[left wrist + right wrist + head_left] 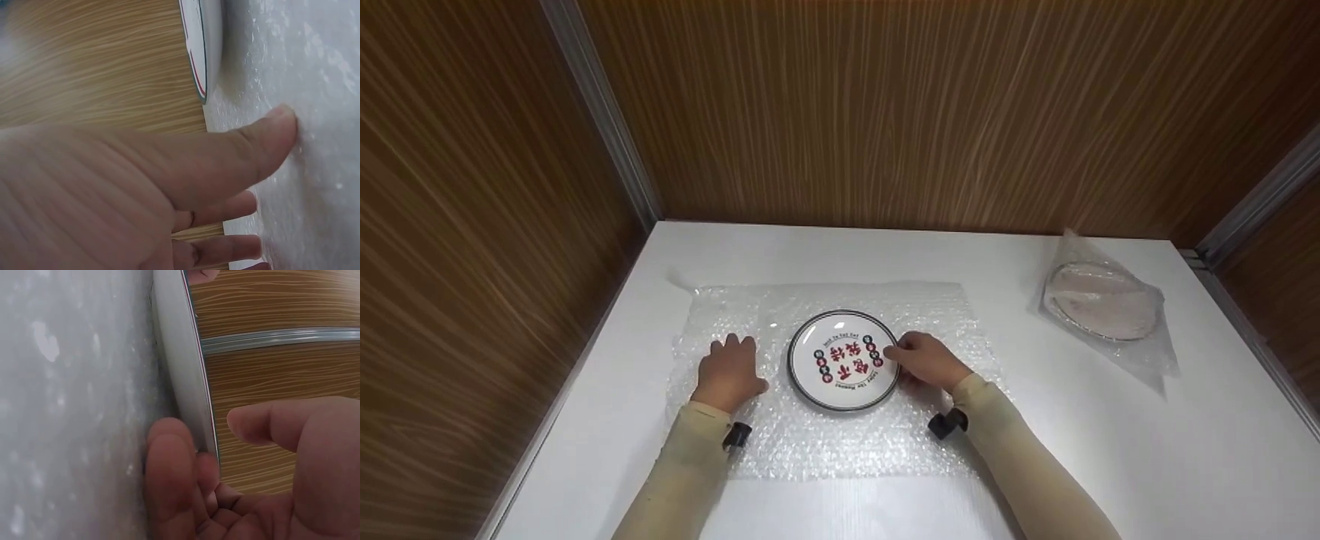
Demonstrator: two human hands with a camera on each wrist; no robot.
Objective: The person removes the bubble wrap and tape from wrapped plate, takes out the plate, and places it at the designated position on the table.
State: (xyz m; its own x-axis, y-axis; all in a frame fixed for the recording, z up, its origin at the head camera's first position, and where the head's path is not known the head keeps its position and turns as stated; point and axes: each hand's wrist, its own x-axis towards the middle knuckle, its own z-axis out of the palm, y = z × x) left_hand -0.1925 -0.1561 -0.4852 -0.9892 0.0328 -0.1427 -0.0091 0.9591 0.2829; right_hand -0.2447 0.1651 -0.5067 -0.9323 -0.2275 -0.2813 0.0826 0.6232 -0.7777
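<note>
White round dark-rimmed plate (pixel 844 360) on clear bubble-wrap sheet (pixel 810 446). I see right hand (pixel 926 362) grasping, partly hiding plate's rim; left hand (pixel 727 375) released, left of plate. Plastic-wrapped round dish (pixel 1102 301) beyond right; brown wood-grain panel (pixel 847 120) behind.

We see the plate (pixel 844 361) as smooth glazed ceramic, its face glossy enough to catch small highlights. Under it we find bubble wrap (pixel 840 450), thin clear plastic, bumpy and glinting. The tabletop (pixel 585 420) around the plate looks smooth, with a soft sheen. To the plate's right, we make out filmy, creased plastic over a bundle (pixel 1110 300). Beyond the plate, the panel (pixel 847 120) looks like streaky-grained wood; to its left runs a dull metal strip (pixel 604 105).
</note>
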